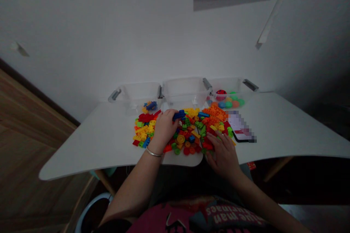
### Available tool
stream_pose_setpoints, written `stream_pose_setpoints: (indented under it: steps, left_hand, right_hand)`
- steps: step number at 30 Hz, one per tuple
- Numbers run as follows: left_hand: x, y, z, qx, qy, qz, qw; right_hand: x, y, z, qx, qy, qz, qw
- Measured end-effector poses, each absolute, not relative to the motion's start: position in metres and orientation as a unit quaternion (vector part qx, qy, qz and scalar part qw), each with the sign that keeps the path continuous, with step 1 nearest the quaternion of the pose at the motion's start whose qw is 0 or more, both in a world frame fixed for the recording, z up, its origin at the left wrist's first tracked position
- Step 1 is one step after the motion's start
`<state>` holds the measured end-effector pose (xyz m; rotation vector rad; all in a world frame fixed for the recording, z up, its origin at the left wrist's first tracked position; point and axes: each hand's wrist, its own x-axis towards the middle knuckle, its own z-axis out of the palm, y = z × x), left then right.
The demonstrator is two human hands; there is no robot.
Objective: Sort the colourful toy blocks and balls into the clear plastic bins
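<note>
My left hand (166, 128), with a silver bangle at its wrist, is closed on a blue toy brick (179, 114) above the back part of the pile. Beneath and around it spreads a heap of colourful plastic building bricks (181, 139) in red, yellow, green, orange and blue, with some round wheel-like pieces. My right hand (224, 153) rests at the heap's right front side, its fingers stretched out over red bricks (208, 142). It seems to hold nothing, though its fingertips partly cover the pieces below.
Three clear plastic bins stand along the wall: the left bin (136, 89) holds a few blue and orange pieces, the middle bin (186, 89) is see-through, the right bin (232, 83) holds coloured balls. A phone (240, 127) lies right of the heap on the white table (284, 123).
</note>
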<state>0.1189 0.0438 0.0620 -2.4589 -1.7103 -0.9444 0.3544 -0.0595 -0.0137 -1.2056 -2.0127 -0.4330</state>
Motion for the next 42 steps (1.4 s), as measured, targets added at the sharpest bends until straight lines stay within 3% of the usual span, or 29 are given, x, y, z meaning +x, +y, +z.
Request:
stream_pose_setpoints:
  steps: [14, 18, 24, 32, 42]
  left_hand:
    - [0.109, 0.05, 0.06, -0.767, -0.56, -0.313, -0.006]
    - [0.094, 0.064, 0.069, -0.749, -0.54, -0.383, -0.012]
    - [0.045, 0.112, 0.108, -0.643, -0.599, -0.471, 0.08]
    - [0.015, 0.151, 0.121, -0.588, -0.745, -0.315, 0.013]
    - [0.022, 0.158, 0.12, -0.585, -0.785, -0.204, -0.004]
  right_hand:
    - [0.35, -0.049, -0.017, -0.503, -0.767, -0.132, 0.377]
    - [0.351, -0.048, -0.017, -0.511, -0.764, -0.114, 0.377]
    - [0.351, -0.047, -0.018, -0.511, -0.761, -0.12, 0.381]
    - [0.353, -0.045, -0.018, -0.513, -0.76, -0.114, 0.383]
    - [0.35, -0.043, -0.018, -0.522, -0.762, -0.093, 0.37]
